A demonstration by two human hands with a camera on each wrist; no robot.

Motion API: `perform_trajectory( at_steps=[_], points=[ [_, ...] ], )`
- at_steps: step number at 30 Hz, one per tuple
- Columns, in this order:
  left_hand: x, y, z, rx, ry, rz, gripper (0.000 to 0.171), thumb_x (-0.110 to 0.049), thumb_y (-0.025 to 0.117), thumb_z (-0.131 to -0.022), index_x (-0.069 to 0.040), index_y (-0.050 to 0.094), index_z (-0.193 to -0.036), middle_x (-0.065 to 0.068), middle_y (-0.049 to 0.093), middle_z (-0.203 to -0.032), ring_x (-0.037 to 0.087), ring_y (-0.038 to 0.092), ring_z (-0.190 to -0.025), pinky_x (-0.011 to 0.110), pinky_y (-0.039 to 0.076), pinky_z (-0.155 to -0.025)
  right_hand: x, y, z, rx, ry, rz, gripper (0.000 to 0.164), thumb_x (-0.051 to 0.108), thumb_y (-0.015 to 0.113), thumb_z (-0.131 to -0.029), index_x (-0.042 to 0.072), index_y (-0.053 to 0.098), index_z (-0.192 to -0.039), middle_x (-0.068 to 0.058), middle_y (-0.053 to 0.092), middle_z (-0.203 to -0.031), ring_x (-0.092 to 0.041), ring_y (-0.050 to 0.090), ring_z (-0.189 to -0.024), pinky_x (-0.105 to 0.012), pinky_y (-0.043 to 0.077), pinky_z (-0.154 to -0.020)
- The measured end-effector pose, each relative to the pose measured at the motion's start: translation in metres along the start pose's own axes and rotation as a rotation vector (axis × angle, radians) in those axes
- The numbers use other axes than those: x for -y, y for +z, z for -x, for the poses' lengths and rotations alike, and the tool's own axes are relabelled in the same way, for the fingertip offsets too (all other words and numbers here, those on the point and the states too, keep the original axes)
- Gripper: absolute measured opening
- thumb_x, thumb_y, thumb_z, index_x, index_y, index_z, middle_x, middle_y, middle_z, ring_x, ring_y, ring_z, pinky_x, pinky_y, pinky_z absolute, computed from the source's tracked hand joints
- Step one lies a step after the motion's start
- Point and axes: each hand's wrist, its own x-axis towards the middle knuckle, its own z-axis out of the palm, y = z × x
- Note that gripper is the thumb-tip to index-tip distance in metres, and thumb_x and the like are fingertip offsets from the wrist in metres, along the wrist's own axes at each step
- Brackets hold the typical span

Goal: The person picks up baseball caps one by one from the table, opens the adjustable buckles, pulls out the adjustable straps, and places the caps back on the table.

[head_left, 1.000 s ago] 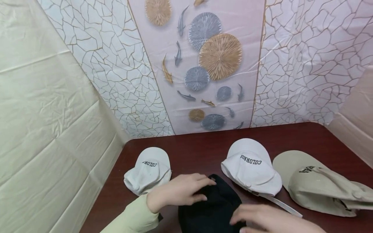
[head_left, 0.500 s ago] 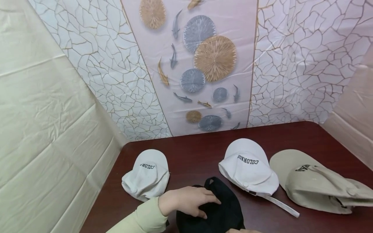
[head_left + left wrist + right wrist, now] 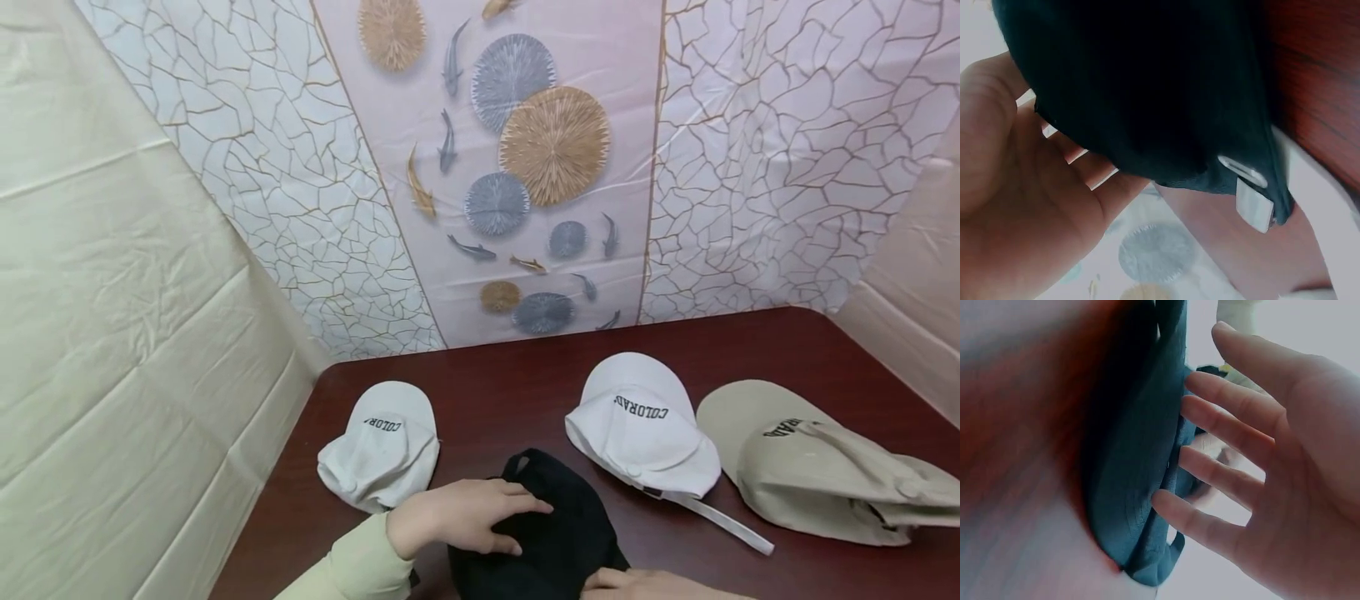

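Note:
A black cap (image 3: 566, 525) lies on the dark red table near its front edge, with an opening toward the far end. On its left side rests my left hand (image 3: 468, 517), fingers fairly straight and spread from the thumb. In the left wrist view those fingers pass behind the cap (image 3: 1141, 94), where a metal buckle (image 3: 1243, 171) shows. At the cap's lower right, my right hand (image 3: 652, 585) is partly cut off by the frame. The right wrist view shows its fingertips (image 3: 1194, 406) touching the edge of the cap (image 3: 1135, 444), fingers extended.
A white cap (image 3: 382, 446) sits to the left. Another white cap (image 3: 641, 429), its strap (image 3: 723, 523) stretched out, is to the right. Beyond it lies a beige cap (image 3: 817, 475). Patterned cloth (image 3: 525, 208) hangs behind the table (image 3: 487, 400).
My right hand has moved down from above the cap's right side to its lower edge. My left hand has shifted slightly downward, and the cap's far end now shows its opening.

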Motion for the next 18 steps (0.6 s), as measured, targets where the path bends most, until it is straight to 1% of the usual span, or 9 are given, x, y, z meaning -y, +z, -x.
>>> perform_trajectory(
  at_steps=[3, 6, 7, 8, 10, 13, 16, 18],
  points=[
    [0.001, 0.001, 0.01, -0.003, -0.032, 0.014, 0.056, -0.04, 0.056, -0.091, -0.029, 0.035, -0.142, -0.011, 0.042, -0.134, 0.002, 0.043, -0.118, 0.021, 0.041, -0.088, 0.001, -0.008, -0.002, -0.045, -0.093, 0.117, 0.023, 0.024, 0.049, -0.097, 0.018, 0.056, -0.118, 0.005, 0.053, -0.115, -0.005, 0.051, -0.101, -0.01, 0.04, -0.071],
    [0.001, -0.001, 0.02, 0.007, -0.076, 0.027, 0.057, -0.042, 0.054, -0.092, -0.027, 0.033, -0.143, -0.009, 0.042, -0.135, 0.004, 0.044, -0.117, 0.023, 0.041, -0.088, -0.001, -0.017, -0.002, -0.081, -0.118, 0.213, 0.024, 0.024, 0.05, -0.096, 0.022, 0.056, -0.119, 0.008, 0.053, -0.115, -0.003, 0.05, -0.099, -0.009, 0.038, -0.074],
    [0.0, -0.002, 0.024, 0.014, -0.094, 0.031, 0.057, -0.042, 0.054, -0.092, -0.027, 0.033, -0.143, -0.008, 0.042, -0.135, 0.004, 0.044, -0.117, 0.024, 0.041, -0.089, -0.002, -0.02, -0.001, -0.086, -0.11, 0.233, 0.026, 0.024, 0.052, -0.095, 0.023, 0.056, -0.121, 0.009, 0.052, -0.115, -0.003, 0.05, -0.098, -0.009, 0.038, -0.075],
    [0.0, -0.002, 0.027, 0.021, -0.11, 0.036, 0.057, -0.043, 0.053, -0.092, -0.027, 0.033, -0.143, -0.008, 0.042, -0.135, 0.005, 0.044, -0.117, 0.024, 0.042, -0.089, -0.003, -0.024, 0.001, -0.082, -0.078, 0.226, 0.028, 0.026, 0.053, -0.095, 0.025, 0.055, -0.122, 0.008, 0.051, -0.116, -0.002, 0.05, -0.098, -0.011, 0.04, -0.074],
    [0.0, -0.003, 0.034, 0.034, -0.134, 0.047, 0.058, -0.043, 0.053, -0.092, -0.026, 0.033, -0.144, -0.007, 0.042, -0.135, 0.005, 0.045, -0.117, 0.025, 0.041, -0.09, -0.005, -0.03, 0.005, -0.061, 0.001, 0.163, 0.033, 0.03, 0.053, -0.095, 0.028, 0.051, -0.127, 0.005, 0.049, -0.121, -0.004, 0.051, -0.099, -0.015, 0.043, -0.072],
    [0.0, -0.003, 0.042, 0.05, -0.153, 0.08, 0.058, -0.043, 0.053, -0.092, -0.024, 0.033, -0.144, -0.007, 0.043, -0.134, 0.005, 0.046, -0.115, 0.024, 0.042, -0.089, -0.009, -0.033, 0.008, -0.035, 0.079, 0.103, 0.039, 0.038, 0.051, -0.094, 0.03, 0.046, -0.132, 0.0, 0.046, -0.128, -0.011, 0.053, -0.103, -0.024, 0.047, -0.07],
    [0.001, -0.004, 0.048, 0.066, -0.162, 0.122, 0.059, -0.042, 0.053, -0.092, -0.023, 0.032, -0.144, -0.005, 0.042, -0.135, 0.006, 0.047, -0.115, 0.025, 0.042, -0.088, -0.013, -0.033, 0.006, -0.026, 0.146, 0.118, 0.043, 0.045, 0.049, -0.092, 0.031, 0.045, -0.133, 0.0, 0.048, -0.128, -0.012, 0.054, -0.1, -0.027, 0.048, -0.068],
    [0.001, -0.005, 0.052, 0.085, -0.174, 0.153, 0.06, -0.042, 0.054, -0.092, -0.022, 0.032, -0.144, -0.003, 0.042, -0.136, 0.007, 0.047, -0.115, 0.025, 0.042, -0.088, -0.015, -0.034, 0.005, -0.017, 0.232, 0.13, 0.047, 0.051, 0.05, -0.089, 0.033, 0.046, -0.132, 0.003, 0.049, -0.125, -0.011, 0.054, -0.099, -0.029, 0.048, -0.068]
  ],
)
